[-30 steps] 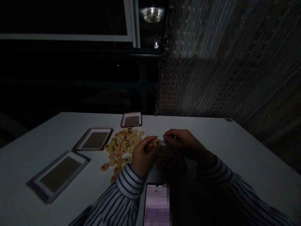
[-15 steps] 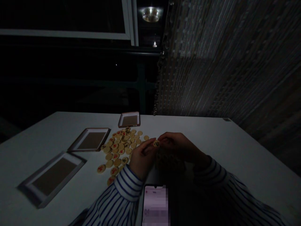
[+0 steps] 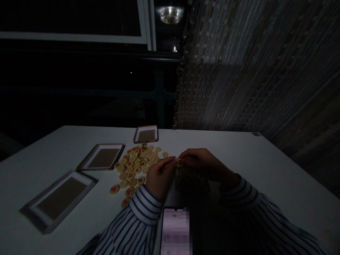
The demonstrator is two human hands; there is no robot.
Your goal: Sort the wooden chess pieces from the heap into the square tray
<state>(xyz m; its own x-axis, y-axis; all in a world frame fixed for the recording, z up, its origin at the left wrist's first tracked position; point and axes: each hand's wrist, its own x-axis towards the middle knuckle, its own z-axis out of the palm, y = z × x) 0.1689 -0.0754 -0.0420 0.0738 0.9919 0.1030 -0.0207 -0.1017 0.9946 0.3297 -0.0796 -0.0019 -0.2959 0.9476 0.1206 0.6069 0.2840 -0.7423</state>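
A round wooden Chinese chess piece (image 3: 179, 162) with a dark character is held up between my two hands over the table. My right hand (image 3: 203, 162) pinches its upper edge. The fingertips of my left hand (image 3: 160, 176) are closed against its left side. In the shadow below my right hand, several more pieces (image 3: 192, 180) sit together, hard to make out. To the left of my left hand lies a loose heap of Chinese chess pieces (image 3: 137, 164), some showing red or black characters and some blank sides.
Three shallow rectangular trays or lids, a small one (image 3: 135, 137), a middle one (image 3: 90, 154) and a larger one (image 3: 51, 228), lie on the white table (image 3: 268, 180). A lit phone (image 3: 175, 226) is at the near edge. A bead curtain (image 3: 225, 71) hangs behind, right.
The piece between my fingers has shifted slightly right and its character is turned differently. My hands stay in nearly the same place; the heap and trays have not moved.
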